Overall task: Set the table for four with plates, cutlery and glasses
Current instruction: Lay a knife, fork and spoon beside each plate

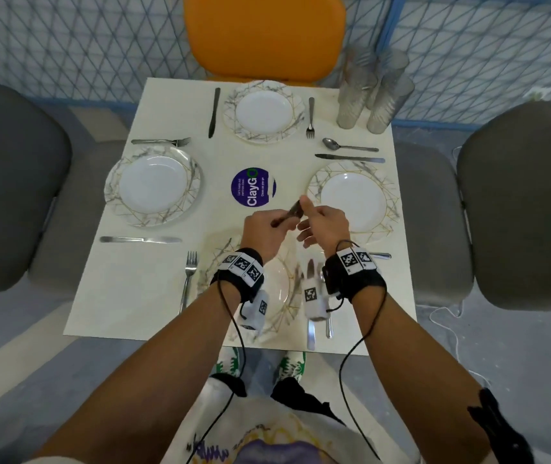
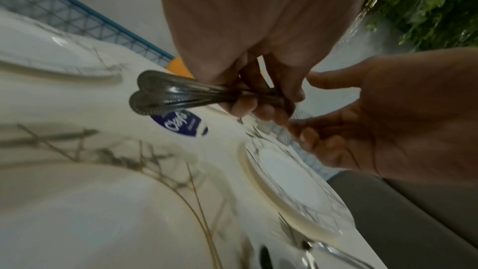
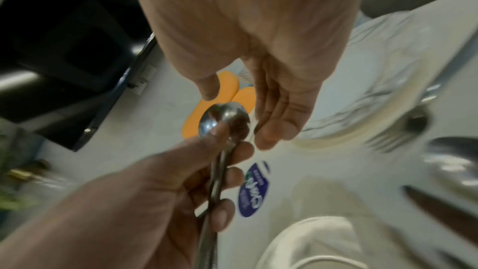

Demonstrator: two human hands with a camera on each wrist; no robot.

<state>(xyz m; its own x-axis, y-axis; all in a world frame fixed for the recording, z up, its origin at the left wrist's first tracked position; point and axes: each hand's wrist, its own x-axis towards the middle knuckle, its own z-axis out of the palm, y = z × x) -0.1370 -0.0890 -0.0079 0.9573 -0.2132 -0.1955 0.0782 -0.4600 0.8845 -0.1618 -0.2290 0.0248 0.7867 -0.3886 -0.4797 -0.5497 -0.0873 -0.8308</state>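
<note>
Two metal spoons with beaded handles [image 2: 168, 97] sit bunched in the left hand [image 1: 260, 229], whose fingers curl round their stems above the near marble-rimmed white plate [image 1: 281, 289]. Just beside it, the right hand [image 1: 324, 224] is loosely open, fingertips [image 3: 274, 134] almost at the spoon bowls, holding nothing. Beyond both hands lies a round purple sticker [image 1: 253, 187].

White square table [image 1: 153, 296] with four plates [image 1: 153, 185], scattered cutlery [image 1: 140, 239], stacked glasses [image 1: 373, 95], round sticker [image 1: 253, 187].
</note>
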